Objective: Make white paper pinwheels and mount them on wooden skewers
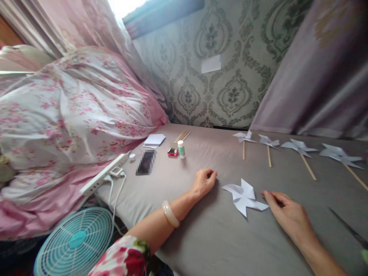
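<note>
A folded white paper pinwheel (243, 195) without a stick lies on the grey bed sheet between my hands. My left hand (204, 181) rests on the sheet to its left, apart from it. Its fingers are curled in towards the thumb; whatever they may hold is hidden. Just right of the pinwheel is my right hand (290, 214), close to one paper tip. Its thumb and forefinger come together, and I cannot make out anything between them. A pale bangle (170, 214) circles my left forearm.
Several finished pinwheels (299, 147) on wooden sticks lie in a row at the back right. Scissors (347, 227) lie far right. Further left are a glue bottle (181, 149), a small red box (173, 152), sticks (183, 135), paper (154, 140), a phone (146, 162), a power strip (105, 174) and a fan (77, 239).
</note>
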### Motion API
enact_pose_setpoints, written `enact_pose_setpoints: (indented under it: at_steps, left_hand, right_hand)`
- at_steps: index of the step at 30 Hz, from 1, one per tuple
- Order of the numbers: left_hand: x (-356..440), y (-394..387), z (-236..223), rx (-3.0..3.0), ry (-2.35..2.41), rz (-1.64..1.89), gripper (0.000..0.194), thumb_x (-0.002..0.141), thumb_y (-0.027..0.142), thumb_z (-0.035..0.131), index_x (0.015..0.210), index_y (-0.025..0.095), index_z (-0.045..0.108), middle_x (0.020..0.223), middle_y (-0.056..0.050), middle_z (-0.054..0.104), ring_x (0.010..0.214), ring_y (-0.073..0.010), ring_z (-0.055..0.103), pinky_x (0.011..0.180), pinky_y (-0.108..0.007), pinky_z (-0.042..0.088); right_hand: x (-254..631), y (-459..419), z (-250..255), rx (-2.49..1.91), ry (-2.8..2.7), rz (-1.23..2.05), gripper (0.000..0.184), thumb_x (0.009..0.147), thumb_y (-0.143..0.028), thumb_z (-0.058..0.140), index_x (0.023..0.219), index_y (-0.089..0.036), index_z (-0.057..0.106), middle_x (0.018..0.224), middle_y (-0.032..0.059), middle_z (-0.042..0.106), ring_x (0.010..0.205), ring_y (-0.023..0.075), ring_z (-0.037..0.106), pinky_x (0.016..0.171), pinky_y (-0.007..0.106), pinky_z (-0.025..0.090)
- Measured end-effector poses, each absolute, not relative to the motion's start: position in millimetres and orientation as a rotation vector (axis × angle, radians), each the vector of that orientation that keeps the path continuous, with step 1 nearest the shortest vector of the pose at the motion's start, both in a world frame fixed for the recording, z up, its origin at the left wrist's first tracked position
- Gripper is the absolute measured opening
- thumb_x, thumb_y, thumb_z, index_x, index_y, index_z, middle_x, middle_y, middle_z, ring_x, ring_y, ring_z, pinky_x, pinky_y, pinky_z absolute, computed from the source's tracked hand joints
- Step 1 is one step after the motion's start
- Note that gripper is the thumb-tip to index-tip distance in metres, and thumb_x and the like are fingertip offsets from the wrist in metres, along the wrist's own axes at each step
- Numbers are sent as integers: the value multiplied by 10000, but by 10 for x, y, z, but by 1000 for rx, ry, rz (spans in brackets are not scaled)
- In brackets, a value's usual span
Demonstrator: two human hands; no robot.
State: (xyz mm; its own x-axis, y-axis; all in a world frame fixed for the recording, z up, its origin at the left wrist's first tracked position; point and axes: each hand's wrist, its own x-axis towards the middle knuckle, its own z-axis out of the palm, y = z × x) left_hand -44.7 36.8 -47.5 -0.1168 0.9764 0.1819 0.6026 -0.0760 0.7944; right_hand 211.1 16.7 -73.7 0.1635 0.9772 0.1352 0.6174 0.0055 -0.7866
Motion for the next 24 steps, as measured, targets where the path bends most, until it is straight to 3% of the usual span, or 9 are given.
enact_pose_setpoints:
  at_steps: [8,15,20,24]
  left_hand:
    - [-540,362,-414,1485,1786,1226,290,801,319,500,712,148,717,633,-7,676,572,-117,545,555,-224,394]
    - [-1251,196,-195,1408,1939,1313,300,792,364,492,678,154,673,667,-27,686,637,-143,578,633,-252,424]
    - [-1655,-338,14,1460,2072,1253,325,811,446,514,723,178,675,736,-32,698,685,-160,585,670,-266,444]
    - [-1707,-1128,-154,1508,2270,1204,304,848,447,500,681,224,623,681,-12,640,674,-173,579,659,-285,464]
  right_hand:
    - [2108,149,-648,-1777,-1512,686,475,634,-618,467,765,-222,695,958,97,714,947,311,637,846,412,470]
    - [2096,137,-684,-1765,-1497,639,441,650,-615,472,736,-232,674,930,86,713,926,299,638,818,402,483]
    - [2113,135,-767,-1703,-1563,589,407,712,-590,462,758,-239,661,950,86,708,954,294,638,837,409,487]
    - [2123,118,-778,-1701,-1572,536,388,732,-588,451,750,-259,656,918,76,714,914,294,651,793,412,510]
